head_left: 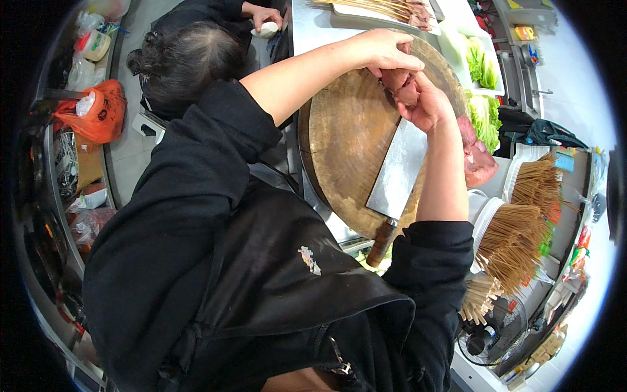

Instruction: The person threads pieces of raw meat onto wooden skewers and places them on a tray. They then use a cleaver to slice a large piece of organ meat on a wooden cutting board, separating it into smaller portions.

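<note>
Near the far edge of a round wooden chopping block (pixel 343 142), my left hand (pixel 387 51) and my right hand (pixel 426 100) both grip pieces of raw reddish meat (pixel 404 83). Some of the meat is hidden behind the fingers. A cleaver (pixel 399 166) lies flat on the block below my right hand, its wooden handle (pixel 382 245) sticking out past the near edge. More raw meat (pixel 477 157) lies to the right of the block, beside my right forearm.
Beyond the block stands a white tray (pixel 345 10) with skewered meat (pixel 416 14). Lettuce (pixel 482 117) and a white tray (pixel 497 81) of leaves are at the right, above containers of bamboo skewers (pixel 514 240). At the left, a co-worker (pixel 196 59) holds a pale item (pixel 267 30).
</note>
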Demonstrator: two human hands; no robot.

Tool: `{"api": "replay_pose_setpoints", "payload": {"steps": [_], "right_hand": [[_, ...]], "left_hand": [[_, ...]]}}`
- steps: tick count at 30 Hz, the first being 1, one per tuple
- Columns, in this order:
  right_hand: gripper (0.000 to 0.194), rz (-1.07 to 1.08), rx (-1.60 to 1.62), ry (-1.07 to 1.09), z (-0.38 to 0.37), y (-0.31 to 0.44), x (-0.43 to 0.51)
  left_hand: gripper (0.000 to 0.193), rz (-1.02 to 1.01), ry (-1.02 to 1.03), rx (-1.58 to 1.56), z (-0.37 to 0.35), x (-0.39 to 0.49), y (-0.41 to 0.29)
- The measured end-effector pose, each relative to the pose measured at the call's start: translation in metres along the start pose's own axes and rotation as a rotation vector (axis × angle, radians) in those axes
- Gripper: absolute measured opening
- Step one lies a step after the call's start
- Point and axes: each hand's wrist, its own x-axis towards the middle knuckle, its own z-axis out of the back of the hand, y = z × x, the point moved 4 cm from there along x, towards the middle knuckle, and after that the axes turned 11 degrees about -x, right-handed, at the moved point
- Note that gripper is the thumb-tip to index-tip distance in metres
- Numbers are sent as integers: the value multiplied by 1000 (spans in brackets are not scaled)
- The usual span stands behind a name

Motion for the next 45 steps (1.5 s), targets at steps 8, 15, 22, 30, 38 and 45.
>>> {"api": "replay_pose_setpoints", "payload": {"steps": [8, 15, 22, 30, 38, 45], "right_hand": [[29, -54, -291, -47, 2, 11, -20], [36, 103, -757, -193, 6, 3, -45], [46, 301, -813, -314, -6, -8, -45], [71, 387, -692, -621, 3, -52, -118], [76, 90, -1055, -712, -1, -161, -210], [45, 50, -65, -323, -11, -184, -203]], "left_hand": [[72, -83, 83, 35, -1, -1, -2], [77, -196, 22, -24, -21, -46, 13], [89, -143, 94, 352, -13, -13, -12], [46, -170, 44, -188, -26, 2, 14], [43, -176, -140, -245, -28, -3, 12], [40, -86, -189, -276, -31, 1, 12]]}}
